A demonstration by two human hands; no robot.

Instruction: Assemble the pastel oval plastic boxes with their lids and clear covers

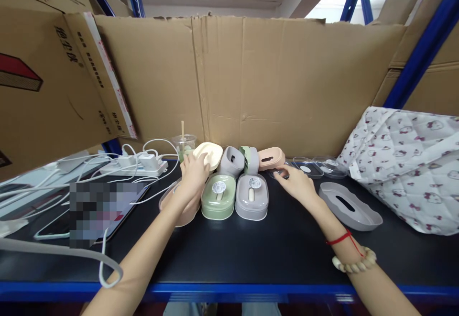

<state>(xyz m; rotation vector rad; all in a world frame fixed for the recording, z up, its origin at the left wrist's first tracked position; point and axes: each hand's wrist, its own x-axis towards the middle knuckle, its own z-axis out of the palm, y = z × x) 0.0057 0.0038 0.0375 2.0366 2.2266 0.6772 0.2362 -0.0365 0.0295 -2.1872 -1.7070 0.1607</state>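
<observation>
My left hand (193,175) has its fingers closed on the edge of a tilted cream plastic box (214,153). Under that wrist, a pink box (188,214) is partly covered. My right hand (297,184) reaches toward the back, thumb and fingers closed on a clear plastic lid (275,173), much of which the fingers hide. Just behind it lies a peach slotted piece (271,157). Between my hands stand a green lidded box (218,206) and a grey lidded box (252,203), each with a round label. A grey slotted box (232,161) leans behind them.
More clear lids (308,168) lie at the back right, near a wavy grey slotted tray (349,206) and a patterned white bag (412,163). To the left are a tablet (125,213), a power strip (154,168) with cables, and a drink cup (184,144). Cardboard (287,81) walls the back.
</observation>
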